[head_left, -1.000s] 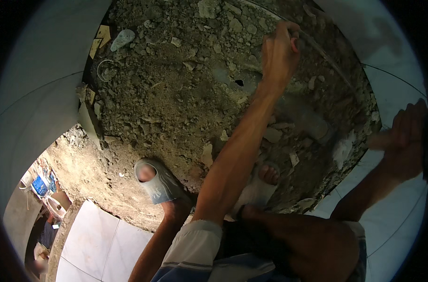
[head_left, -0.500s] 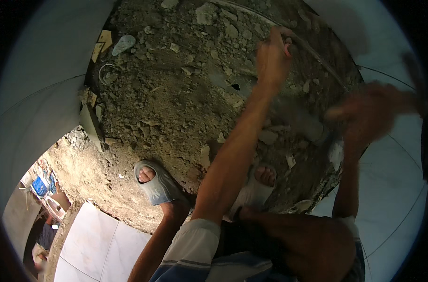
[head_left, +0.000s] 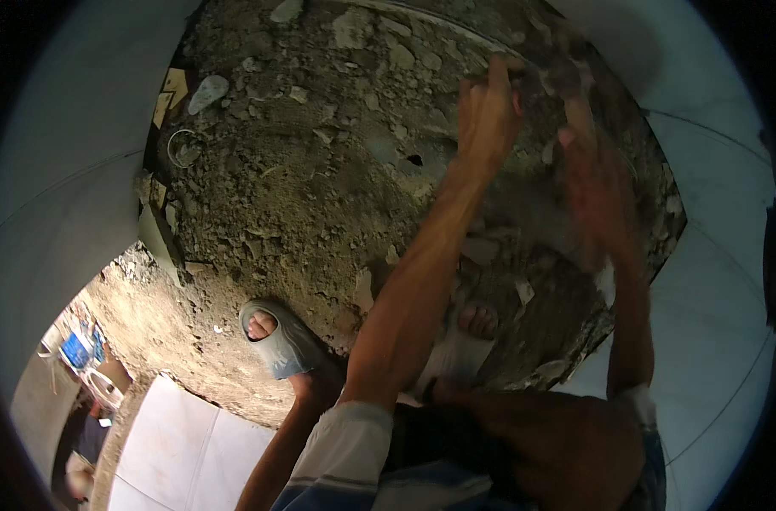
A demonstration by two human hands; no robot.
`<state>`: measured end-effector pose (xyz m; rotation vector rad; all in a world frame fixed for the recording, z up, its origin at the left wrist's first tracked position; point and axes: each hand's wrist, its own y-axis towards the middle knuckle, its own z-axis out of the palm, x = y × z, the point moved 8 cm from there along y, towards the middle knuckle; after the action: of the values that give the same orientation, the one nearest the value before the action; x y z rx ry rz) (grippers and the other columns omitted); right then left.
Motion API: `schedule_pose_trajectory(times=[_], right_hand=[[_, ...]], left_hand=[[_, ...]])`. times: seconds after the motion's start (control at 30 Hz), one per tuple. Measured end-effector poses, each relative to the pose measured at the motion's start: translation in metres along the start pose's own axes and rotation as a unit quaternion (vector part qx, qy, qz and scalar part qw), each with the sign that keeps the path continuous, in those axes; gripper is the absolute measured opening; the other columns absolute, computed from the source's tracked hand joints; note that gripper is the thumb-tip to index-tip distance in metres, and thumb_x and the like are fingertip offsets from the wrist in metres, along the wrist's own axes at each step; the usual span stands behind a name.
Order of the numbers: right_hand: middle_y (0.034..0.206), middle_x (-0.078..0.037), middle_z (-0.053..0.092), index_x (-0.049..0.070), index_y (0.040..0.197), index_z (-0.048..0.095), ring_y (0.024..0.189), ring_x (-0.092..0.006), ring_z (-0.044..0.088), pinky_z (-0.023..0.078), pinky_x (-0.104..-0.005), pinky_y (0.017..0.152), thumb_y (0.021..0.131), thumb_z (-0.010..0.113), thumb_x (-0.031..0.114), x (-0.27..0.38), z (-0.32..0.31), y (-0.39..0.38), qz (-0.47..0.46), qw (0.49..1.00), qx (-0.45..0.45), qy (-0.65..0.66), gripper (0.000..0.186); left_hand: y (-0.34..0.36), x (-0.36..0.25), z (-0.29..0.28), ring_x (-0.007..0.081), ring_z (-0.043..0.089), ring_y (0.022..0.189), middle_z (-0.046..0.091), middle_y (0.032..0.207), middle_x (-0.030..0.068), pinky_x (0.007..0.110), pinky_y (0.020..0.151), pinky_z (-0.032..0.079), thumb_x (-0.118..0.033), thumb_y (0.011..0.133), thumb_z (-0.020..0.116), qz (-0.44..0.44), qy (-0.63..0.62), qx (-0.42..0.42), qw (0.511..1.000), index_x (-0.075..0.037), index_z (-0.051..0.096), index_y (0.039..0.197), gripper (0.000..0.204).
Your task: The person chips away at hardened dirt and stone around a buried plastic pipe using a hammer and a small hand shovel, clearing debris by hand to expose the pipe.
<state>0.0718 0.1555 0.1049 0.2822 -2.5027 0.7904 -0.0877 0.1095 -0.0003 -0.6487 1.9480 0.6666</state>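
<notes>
My left hand (head_left: pixel 488 115) reaches far forward onto the rubble floor (head_left: pixel 320 196) of broken mortar and dirt. Its back faces me and its fingers curl down onto a dark chunk (head_left: pixel 534 88) at the far edge, so whether it grips the chunk is hidden. My right hand (head_left: pixel 594 183) is blurred by motion just right of it, fingers stretched toward the same spot with nothing seen in them. Both forearms rise from the lower edge.
My feet stand on the rubble, the left in a grey slide sandal (head_left: pixel 279 342), the right showing toes (head_left: pixel 477 321). White tiled walls (head_left: pixel 720 307) curve around both sides. A wire ring (head_left: pixel 183 147) and tan shards (head_left: pixel 173 85) lie upper left. White floor tiles (head_left: pixel 171 447) show lower left.
My right hand has swung from the white wall at the right in toward my left hand. My left hand has stayed on the same spot of rubble.
</notes>
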Motion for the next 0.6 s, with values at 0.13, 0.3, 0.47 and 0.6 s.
schedule_pose_trajectory(times=[0.13, 0.3, 0.47, 0.6], right_hand=[[0.081, -0.001, 0.056, 0.006, 0.115, 0.062, 0.067, -0.0155, 0.056, 0.049, -0.035, 0.064, 0.105, 0.059, 0.051, -0.001, -0.065, 0.0, -0.032, 0.979, -0.034, 0.199, 0.046], [0.084, -0.006, 0.064, 0.002, 0.113, 0.064, 0.08, -0.017, 0.064, 0.053, -0.0379, 0.068, 0.111, 0.049, 0.039, 0.015, -0.057, -0.015, -0.429, 0.851, -0.196, -0.232, 0.04], [0.085, -0.002, 0.066, 0.004, 0.118, 0.067, 0.072, -0.0156, 0.062, 0.049, -0.0387, 0.065, 0.108, 0.058, 0.033, 0.009, -0.019, 0.004, -0.001, 1.0, -0.012, -0.02, 0.032], [0.076, -0.008, 0.057, 0.001, 0.1, 0.063, 0.067, -0.0217, 0.059, 0.048, -0.0392, 0.06, 0.107, 0.054, 0.027, 0.019, -0.062, -0.022, -0.333, 0.899, -0.18, -0.22, 0.029]], left_hand=[[0.001, 0.002, -0.01, 0.0386, 0.072, 0.069, 0.069, 0.075, 0.0207, 0.045, 0.06, 0.054, 0.005, 0.088, 0.069, -0.071, -0.03, -0.002, 0.997, -0.004, 0.059, 0.126, 0.041], [0.014, -0.016, 0.004, 0.0409, 0.071, 0.067, 0.066, 0.072, 0.0231, 0.049, 0.058, 0.051, 0.004, 0.089, 0.069, -0.029, -0.07, 0.005, 0.997, -0.003, 0.057, 0.127, 0.041], [0.016, 0.001, -0.001, 0.0377, 0.071, 0.068, 0.07, 0.079, 0.0212, 0.047, 0.057, 0.052, 0.003, 0.089, 0.071, -0.051, -0.007, 0.038, 0.998, -0.003, 0.055, 0.13, 0.044], [0.011, -0.003, -0.001, 0.0346, 0.069, 0.068, 0.067, 0.078, 0.0162, 0.047, 0.06, 0.053, -0.001, 0.09, 0.074, -0.023, -0.022, -0.003, 0.999, -0.005, 0.053, 0.131, 0.046]])
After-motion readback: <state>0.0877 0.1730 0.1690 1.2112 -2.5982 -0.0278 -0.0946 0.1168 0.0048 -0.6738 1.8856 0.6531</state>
